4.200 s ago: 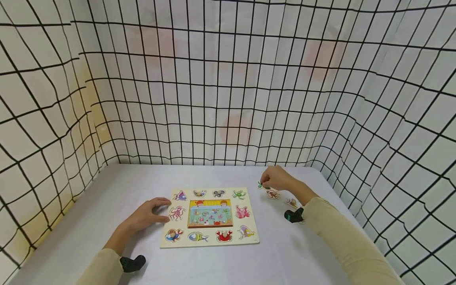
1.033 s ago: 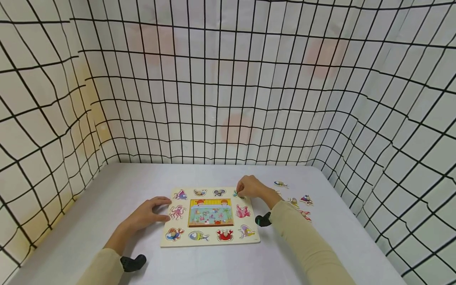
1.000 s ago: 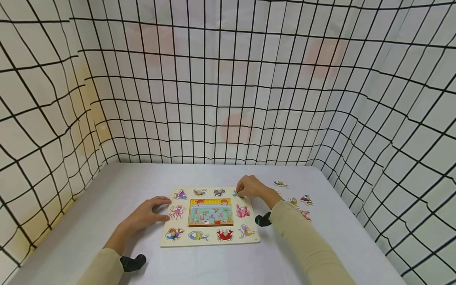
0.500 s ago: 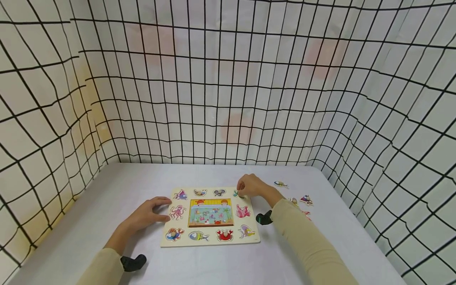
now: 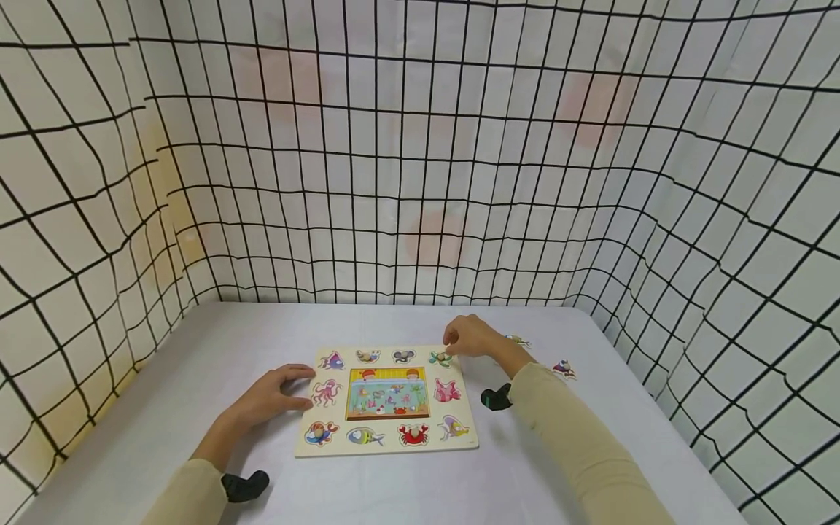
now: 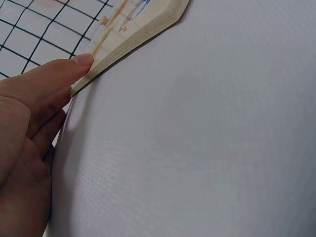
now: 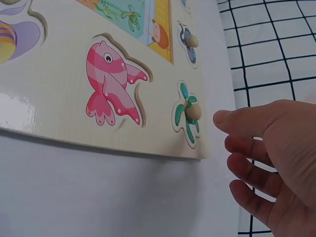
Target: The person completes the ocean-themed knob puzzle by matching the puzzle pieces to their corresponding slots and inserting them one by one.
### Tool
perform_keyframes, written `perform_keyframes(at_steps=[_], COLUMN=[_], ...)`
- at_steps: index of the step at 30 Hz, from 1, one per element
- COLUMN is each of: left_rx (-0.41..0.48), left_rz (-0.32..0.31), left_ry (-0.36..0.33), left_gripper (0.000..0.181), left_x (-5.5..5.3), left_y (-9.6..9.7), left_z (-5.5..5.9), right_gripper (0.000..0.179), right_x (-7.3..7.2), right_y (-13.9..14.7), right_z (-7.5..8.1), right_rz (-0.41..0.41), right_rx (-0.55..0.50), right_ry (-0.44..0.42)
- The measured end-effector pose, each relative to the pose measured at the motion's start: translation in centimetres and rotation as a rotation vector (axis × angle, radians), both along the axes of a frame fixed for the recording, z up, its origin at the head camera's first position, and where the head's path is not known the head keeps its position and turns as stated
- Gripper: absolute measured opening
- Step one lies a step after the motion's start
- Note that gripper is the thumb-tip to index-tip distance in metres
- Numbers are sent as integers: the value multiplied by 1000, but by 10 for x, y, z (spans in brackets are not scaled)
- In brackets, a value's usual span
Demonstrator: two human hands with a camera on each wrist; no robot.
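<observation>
A wooden peg puzzle board with sea-animal shapes lies flat on the table. My left hand touches its left edge with extended fingers; in the left wrist view the thumb lies against the board's edge. At the board's far right corner a green turtle piece with a round wooden knob sits in its outlined recess. My right hand is just beyond that corner, its fingers loosely bent and holding nothing, the thumb tip close to the knob. A pink fish-shaped recess is next to the turtle.
Loose puzzle pieces lie right of the board: a fish piece partly behind the right wrist and a dark reddish piece. The right sleeve hides part of that area. A black-lined grid backdrop surrounds the table.
The right hand brought the turtle piece from the loose pieces to the board's far right corner, let go of it, and rose slightly away to the right. The left hand stayed still.
</observation>
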State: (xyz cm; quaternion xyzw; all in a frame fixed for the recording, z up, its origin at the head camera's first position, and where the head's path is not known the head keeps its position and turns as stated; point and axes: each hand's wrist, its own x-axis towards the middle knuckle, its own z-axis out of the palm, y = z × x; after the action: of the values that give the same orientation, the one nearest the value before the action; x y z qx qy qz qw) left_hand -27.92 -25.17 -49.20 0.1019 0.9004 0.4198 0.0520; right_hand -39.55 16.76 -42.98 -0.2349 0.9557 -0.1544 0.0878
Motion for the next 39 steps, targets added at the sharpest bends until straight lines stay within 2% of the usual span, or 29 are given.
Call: perform_keyframes(at_steps=[16, 26, 39], left_rx=[-6, -4, -6], left_rz=[7, 6, -3], left_ry=[6, 1, 19], left_gripper=[63, 63, 62], left_x=[2, 0, 1], left_y=[1, 1, 2], left_z=[1, 0, 1], right_gripper=[16, 18, 18], right_x=[5, 8, 9], right_y=[21, 41, 72], right_z=[15, 18, 16], right_rz=[-44, -27, -56], right_rx=[8, 5, -18], right_ry=[-16, 2, -9])
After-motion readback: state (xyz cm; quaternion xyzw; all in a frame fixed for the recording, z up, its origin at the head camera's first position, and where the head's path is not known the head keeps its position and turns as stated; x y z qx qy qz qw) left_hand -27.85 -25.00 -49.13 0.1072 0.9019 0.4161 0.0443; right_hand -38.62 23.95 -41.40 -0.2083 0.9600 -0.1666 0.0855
